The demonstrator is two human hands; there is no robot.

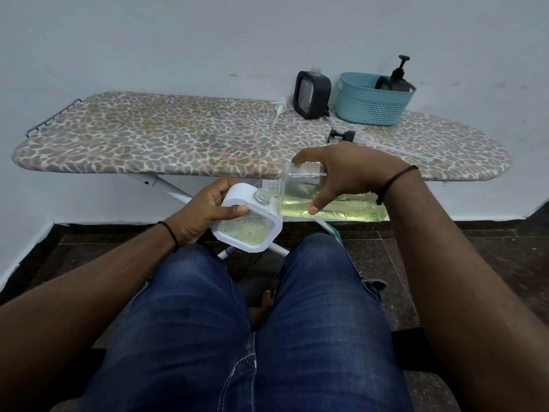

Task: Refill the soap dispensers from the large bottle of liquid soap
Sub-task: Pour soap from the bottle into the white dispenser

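A long ironing board with a leopard-print fabric cover stands against a pale wall. A teal perforated plastic basket sits at its far right. Dark tiled floor lies below.

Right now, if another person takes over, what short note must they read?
Left hand grips the white dispenser, tilted, neck open, partly filled.
Right hand grips the large bottle, lying nearly flat, mouth at the dispenser's neck.
On the ironing board: black dispenser with no pump, white pump, black pump, basket holding another dispenser.
Left: finish filling, refit pumps, fill the others if needed.
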